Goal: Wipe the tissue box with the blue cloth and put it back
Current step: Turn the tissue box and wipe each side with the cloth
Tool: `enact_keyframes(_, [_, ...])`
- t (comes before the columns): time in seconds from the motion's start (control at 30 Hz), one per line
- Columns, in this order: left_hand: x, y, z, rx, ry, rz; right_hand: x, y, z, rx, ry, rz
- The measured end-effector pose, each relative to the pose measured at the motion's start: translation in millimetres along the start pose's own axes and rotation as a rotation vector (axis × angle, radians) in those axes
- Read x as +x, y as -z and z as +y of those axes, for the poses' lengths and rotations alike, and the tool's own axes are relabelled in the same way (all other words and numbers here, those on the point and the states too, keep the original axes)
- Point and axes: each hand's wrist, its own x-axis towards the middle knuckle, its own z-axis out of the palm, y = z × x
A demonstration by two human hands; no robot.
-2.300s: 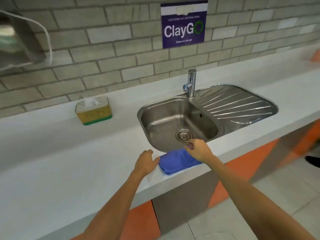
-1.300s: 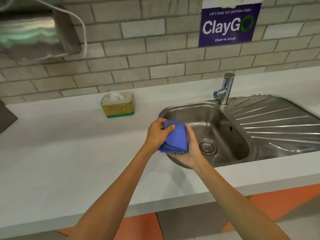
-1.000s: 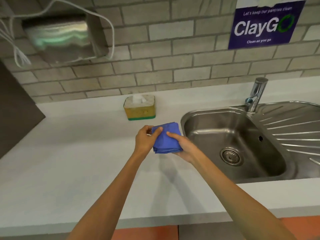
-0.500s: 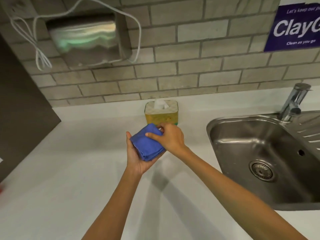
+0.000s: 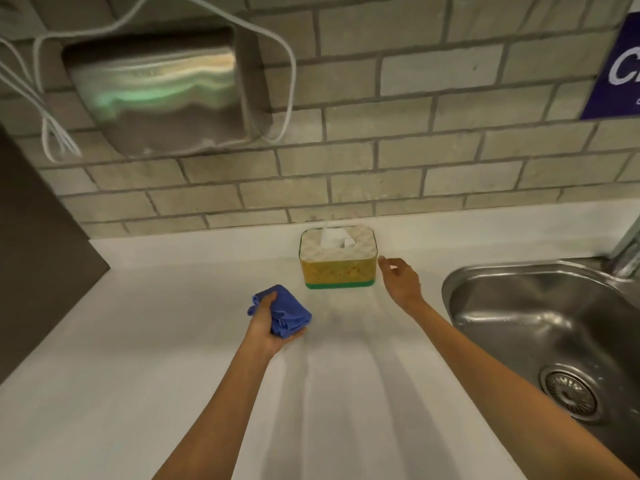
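Observation:
The tissue box (image 5: 338, 268) stands on the white counter (image 5: 173, 341) against the brick wall, with a yellow side, a green base and a white patterned top with a tissue sticking out. My left hand (image 5: 268, 323) holds the folded blue cloth (image 5: 285, 311) above the counter, a little in front and left of the box. My right hand (image 5: 400, 280) hovers just right of the box with its fingers apart, its fingertips close to the box's upper right corner; no contact shows.
A steel sink (image 5: 554, 327) with a drain is set into the counter on the right, with part of the tap (image 5: 627, 251) behind it. A metal dispenser (image 5: 159, 91) with white cables hangs on the wall. A dark panel (image 5: 38, 254) bounds the left side.
My right hand has let go of the cloth and moved out to the right side of the tissue box. The cloth stays in my left hand. The view has moved closer to the box.

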Motion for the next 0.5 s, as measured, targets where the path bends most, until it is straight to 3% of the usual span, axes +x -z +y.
enact_keyframes(0.17, [49,-15,28,0.153,-0.169,0.235,36,-7,6,-0.003,-0.041,-0.083])
enact_keyframes(0.5, [107,-59,24,0.438,-0.361,0.293,64,-30,27,0.087,0.025,-0.216])
